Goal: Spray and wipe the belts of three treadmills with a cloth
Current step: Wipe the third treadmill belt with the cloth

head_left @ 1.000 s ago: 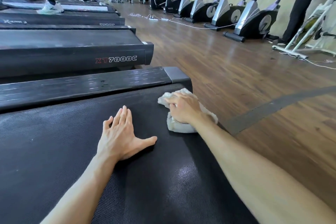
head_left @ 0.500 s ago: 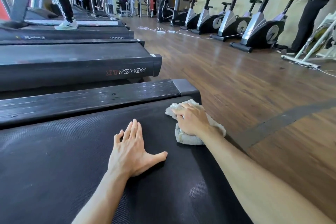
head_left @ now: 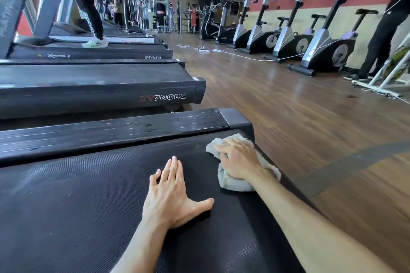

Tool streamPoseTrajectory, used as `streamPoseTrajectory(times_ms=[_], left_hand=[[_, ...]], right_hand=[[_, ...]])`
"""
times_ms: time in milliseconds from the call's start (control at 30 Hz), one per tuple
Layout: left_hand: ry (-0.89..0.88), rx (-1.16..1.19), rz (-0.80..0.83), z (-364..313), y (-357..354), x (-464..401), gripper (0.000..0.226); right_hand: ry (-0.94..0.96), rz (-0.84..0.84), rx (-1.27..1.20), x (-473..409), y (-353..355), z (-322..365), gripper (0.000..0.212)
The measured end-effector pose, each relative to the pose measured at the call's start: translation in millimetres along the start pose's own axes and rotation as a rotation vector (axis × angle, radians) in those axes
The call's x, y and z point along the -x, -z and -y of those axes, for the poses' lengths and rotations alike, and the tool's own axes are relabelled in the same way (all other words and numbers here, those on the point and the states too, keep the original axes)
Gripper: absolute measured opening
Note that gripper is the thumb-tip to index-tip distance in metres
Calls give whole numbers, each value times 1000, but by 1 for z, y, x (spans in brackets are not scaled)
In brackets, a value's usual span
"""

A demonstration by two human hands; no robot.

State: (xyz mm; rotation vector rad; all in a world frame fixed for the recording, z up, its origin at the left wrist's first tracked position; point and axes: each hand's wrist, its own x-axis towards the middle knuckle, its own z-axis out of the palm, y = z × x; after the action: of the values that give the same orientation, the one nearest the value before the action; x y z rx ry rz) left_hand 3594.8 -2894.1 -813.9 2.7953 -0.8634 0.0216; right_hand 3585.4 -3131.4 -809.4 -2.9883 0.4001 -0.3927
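On the black treadmill belt (head_left: 66, 217), the left hand (head_left: 170, 197) lies flat, fingers straight together, thumb spread. Right of it, the right hand (head_left: 240, 159) presses a crumpled pale cloth (head_left: 233, 184) near the belt's end, fingers loosely curved over it.

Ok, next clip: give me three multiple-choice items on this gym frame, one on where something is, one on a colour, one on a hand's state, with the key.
1. Where does the cloth lie?
A. on the wooden floor
B. near the rear end of the nearest treadmill belt
C. on a bike seat

2. What colour is the cloth?
A. bright blue
B. red
C. pale beige

3. How is the left hand set?
A. flat on the belt, fingers straight
B. curled round a spray bottle
C. raised off the belt

Key: 1 B, it lies on the belt beside the end cap; 2 C, it looks off-white; 3 A, palm down, holding nothing, while the right hand presses the cloth.
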Motion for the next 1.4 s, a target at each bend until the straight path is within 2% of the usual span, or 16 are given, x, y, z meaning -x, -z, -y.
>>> streamPoseTrajectory(times_ms=[100,200,300,400,500,633,733,800,867,933,1000,1100,1167,1233,1300,1400], left_hand=[[1,-16,2,0,0,0,139],[1,-15,2,1,0,1,139],[-1,-16,-7,0,0,1,139],[-3,-22,-2,0,-1,1,138],[3,-24,-3,1,-1,0,138],[0,-13,2,1,-1,0,139],[-5,-10,0,1,-2,1,139],[-8,-14,1,1,-1,1,139],[-2,-8,3,0,-2,0,140],[13,2,-1,-1,-1,1,143],[39,28,13,-2,1,1,147],[68,55,12,-2,2,2,150],[72,56,34,-2,2,2,149],[74,39,22,1,2,3,149],[78,28,14,0,2,3,149],[75,28,8,-1,-2,2,151]], right_hand=[[184,70,-76,27,9,13,40],[258,166,-169,60,23,-7,47],[191,81,-157,56,23,-32,43],[56,-10,-24,18,7,-33,36],[-6,-11,-4,-3,-2,-13,46],[228,95,-115,43,16,5,46],[287,153,-171,74,35,-17,46],[233,113,-149,56,30,-36,32],[49,67,-70,19,18,-46,24],[-96,53,32,-13,9,-35,30],[-145,53,109,-35,0,0,31],[105,92,25,-51,-19,68,42],[247,162,-81,-50,-21,83,51],[249,188,-151,-48,-13,60,46],[191,155,-85,-47,-3,14,46],[-67,106,-3,-54,-1,-38,42]])
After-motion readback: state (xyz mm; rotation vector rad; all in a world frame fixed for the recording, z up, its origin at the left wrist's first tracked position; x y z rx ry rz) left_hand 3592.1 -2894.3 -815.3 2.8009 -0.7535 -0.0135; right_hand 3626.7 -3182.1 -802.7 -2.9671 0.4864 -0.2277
